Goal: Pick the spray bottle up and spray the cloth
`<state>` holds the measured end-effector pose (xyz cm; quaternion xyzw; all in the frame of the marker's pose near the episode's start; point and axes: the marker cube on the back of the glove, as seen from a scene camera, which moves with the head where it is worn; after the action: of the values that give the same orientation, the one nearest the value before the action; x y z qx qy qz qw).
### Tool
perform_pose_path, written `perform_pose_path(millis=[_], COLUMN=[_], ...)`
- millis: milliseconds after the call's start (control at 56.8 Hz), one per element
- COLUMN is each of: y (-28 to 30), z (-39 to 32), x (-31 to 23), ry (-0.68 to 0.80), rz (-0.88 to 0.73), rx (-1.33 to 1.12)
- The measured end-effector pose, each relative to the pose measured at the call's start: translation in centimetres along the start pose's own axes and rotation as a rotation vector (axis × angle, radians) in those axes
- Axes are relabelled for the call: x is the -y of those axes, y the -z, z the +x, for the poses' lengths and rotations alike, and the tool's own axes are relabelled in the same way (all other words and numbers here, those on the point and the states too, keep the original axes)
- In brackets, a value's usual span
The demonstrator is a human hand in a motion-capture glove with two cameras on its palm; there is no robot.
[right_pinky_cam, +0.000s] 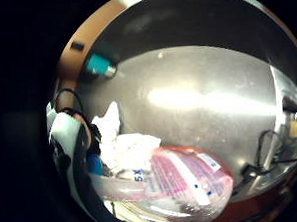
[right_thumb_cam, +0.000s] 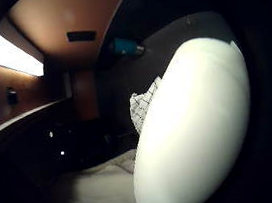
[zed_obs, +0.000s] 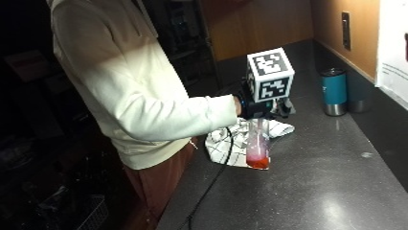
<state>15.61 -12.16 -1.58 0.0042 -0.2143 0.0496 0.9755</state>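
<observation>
In the outside view my gloved right hand [zed_obs: 253, 108] grips the top of the spray bottle [zed_obs: 258, 146], a clear bottle with red liquid at its bottom. It hangs upright, its base at or just above the counter [zed_obs: 319, 191]; I cannot tell which. The white checked cloth [zed_obs: 234, 139] lies crumpled on the counter right behind and beside the bottle. The little finger side palm view shows the bottle's pink label [right_pinky_cam: 187, 181] close to the palm, with the cloth [right_pinky_cam: 115, 140] beyond it. The thumb side view shows a corner of the cloth [right_thumb_cam: 144, 108] behind a large white shape.
A teal tumbler [zed_obs: 333, 91] stands at the back of the counter near the wall, also seen as the tumbler [right_pinky_cam: 100, 66] and the tumbler [right_thumb_cam: 126, 47]. A black cable [zed_obs: 213, 182] runs down from the hand over the counter's front edge. The person stands at that edge.
</observation>
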Motion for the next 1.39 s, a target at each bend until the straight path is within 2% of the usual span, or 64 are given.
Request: perform_pose_path(millis=[282, 440, 616, 933, 1092, 1215, 1391], y=[-4.5, -7.9, -11.7, -12.1, -12.5, -12.4, -9.8], z=[-8.7, -11.9, -12.3, -15.9, -15.3, -17.2, -23.1], x=[-1.1, -1.4, -1.9, -2.0, -2.1, -1.9, -1.4], ry=[0.139, 0.145, 0.133, 0.105, 0.121, 0.140, 0.230], rz=[-0.315, -0.396, -0.462, -0.422, -0.444, -0.375, -0.151], rx=[-0.443, -0.647, -0.747, -0.797, -0.768, -0.653, -0.313])
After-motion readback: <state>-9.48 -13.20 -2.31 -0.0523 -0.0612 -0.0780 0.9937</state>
